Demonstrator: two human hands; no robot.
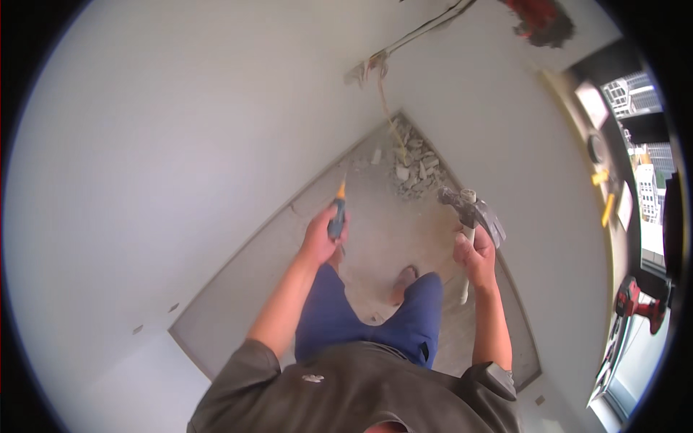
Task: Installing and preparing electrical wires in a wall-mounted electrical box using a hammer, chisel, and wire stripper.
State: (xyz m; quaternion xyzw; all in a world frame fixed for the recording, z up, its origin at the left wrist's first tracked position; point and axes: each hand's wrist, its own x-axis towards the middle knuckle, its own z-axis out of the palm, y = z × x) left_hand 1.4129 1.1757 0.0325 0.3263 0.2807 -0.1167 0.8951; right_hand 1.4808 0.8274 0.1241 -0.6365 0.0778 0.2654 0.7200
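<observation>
Hammer (473, 211) gripped in the right hand (478, 256), to the near right of the rubble heap (419, 172); in this view its handle runs back from the head, away from the heap, with the claw turned outward. The left hand (320, 234) is closed around a screwdriver-like tool (336, 222) at the heap's near left, its long axis pointing forward past the heap's left side. The hammer head appears nearer the heap than the tool's tip.
</observation>
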